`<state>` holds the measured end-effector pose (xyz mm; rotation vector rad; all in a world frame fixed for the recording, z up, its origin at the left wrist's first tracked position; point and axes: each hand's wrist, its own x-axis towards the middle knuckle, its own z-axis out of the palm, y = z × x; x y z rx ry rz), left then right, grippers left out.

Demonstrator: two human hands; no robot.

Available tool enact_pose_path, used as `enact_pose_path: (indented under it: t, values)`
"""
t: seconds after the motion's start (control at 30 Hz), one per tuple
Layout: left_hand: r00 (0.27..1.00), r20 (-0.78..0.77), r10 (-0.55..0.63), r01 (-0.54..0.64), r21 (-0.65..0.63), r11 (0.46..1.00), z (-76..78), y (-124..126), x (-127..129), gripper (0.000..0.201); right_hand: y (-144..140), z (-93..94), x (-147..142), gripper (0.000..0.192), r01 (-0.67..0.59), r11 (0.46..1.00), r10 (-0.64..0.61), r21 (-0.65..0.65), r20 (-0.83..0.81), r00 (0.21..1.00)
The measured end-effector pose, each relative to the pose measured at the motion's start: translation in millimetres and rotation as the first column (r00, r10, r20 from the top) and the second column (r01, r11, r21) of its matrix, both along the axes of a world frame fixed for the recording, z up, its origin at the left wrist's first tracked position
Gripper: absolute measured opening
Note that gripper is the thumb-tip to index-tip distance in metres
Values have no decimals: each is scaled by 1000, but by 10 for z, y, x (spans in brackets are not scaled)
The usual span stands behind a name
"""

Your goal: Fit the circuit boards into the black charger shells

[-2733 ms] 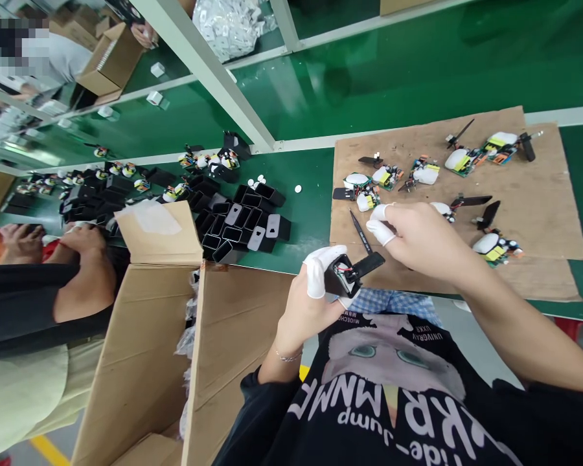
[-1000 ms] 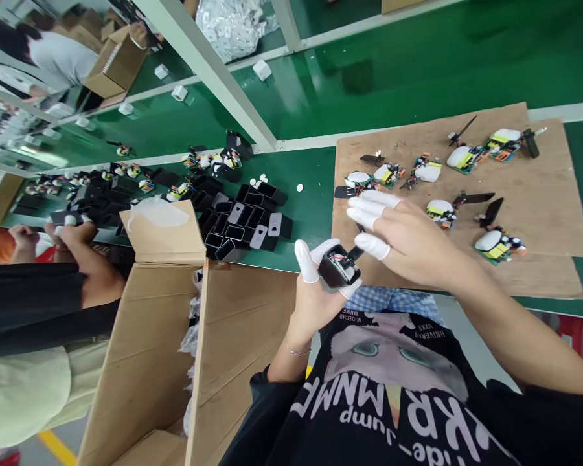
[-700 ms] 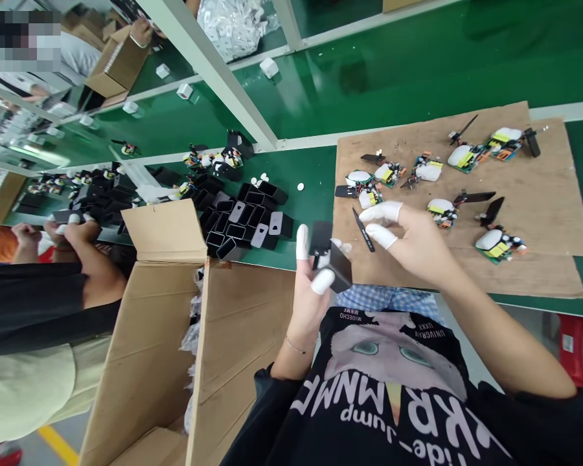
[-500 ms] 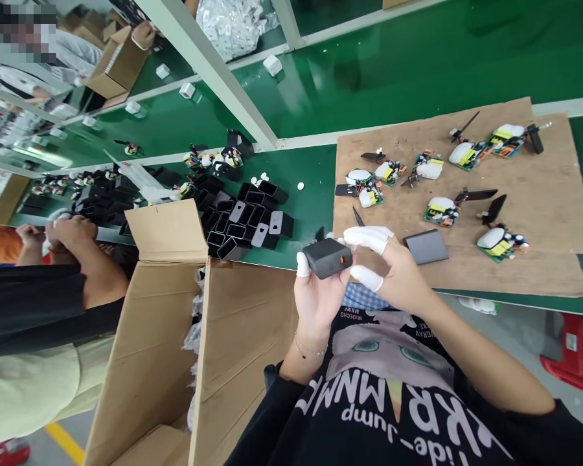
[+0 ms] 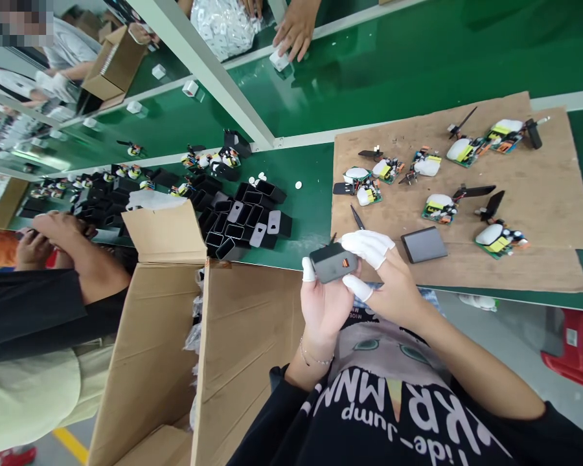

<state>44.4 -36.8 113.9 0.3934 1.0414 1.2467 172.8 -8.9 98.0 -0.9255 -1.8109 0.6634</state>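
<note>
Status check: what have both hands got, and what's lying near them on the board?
Left hand and right hand both gripping small black charger block with orange port. Flat grey rectangular plate and black tweezers lie apart on brown board.

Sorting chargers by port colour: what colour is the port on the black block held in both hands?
Orange, on the block's front face between left hand and right hand; head view.

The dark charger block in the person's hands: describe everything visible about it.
The charger block is a small, boxy, dark grey piece with rounded edges, plastic by the look of it, matte. An orange port shows on the face turned to the camera. It lies roughly level, held above the table edge. The left hand cups it from below and the right hand presses on its right end, with white fingertip covers touching it.
</note>
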Motion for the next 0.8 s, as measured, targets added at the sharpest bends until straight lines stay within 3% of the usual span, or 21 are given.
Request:
enact_pose_path:
  t: [0.07, 0.13, 0.2, 0.27, 0.33, 0.4, 0.57, 0.7, 0.8]
  values:
    - [985, -167, 40, -13, 161, 987, -68, 10, -75, 64, -13, -46, 27, 52, -38, 997, 39, -72, 12, 999]
    - [884, -445, 146, 15, 339, 941, -124, 38, -183, 86, -23, -94, 72, 53, -117, 966, 109, -232, -46, 993]
    - [700, -668, 253, 131, 468, 874, -147, 79, -287, 110, -21, -136, 116, 52, -275, 871, 187, -408, -244, 952]
    - [558, -771, 307, 282, 524, 804, -139, 121, -348, 116, -4, -163, 139, 49, -457, 731, 198, -507, -484, 853]
    - [486, -807, 335, 392, 544, 742, -126, 156, -353, 114, 23, -174, 125, 48, -561, 629, 143, -538, -630, 764]
    - [448, -816, 365, 430, 554, 712, -132, 181, -316, 112, 50, -166, 80, 50, -592, 585, 94, -555, -679, 728]
    - [390, -816, 425, 426, 570, 702, -235, 200, -224, 102, 109, -105, -61, 55, -564, 586, 46, -582, -671, 740]
    - [250, -868, 429, 518, 494, 698, -286, 216, -218, 79, 192, -86, -134, 59, -435, 601, -46, -670, -573, 818]
    - [202, -880, 430, 558, 464, 688, -262, 282, -201, 79, 250, -72, -201, 57, -398, 590, -102, -702, -555, 826]
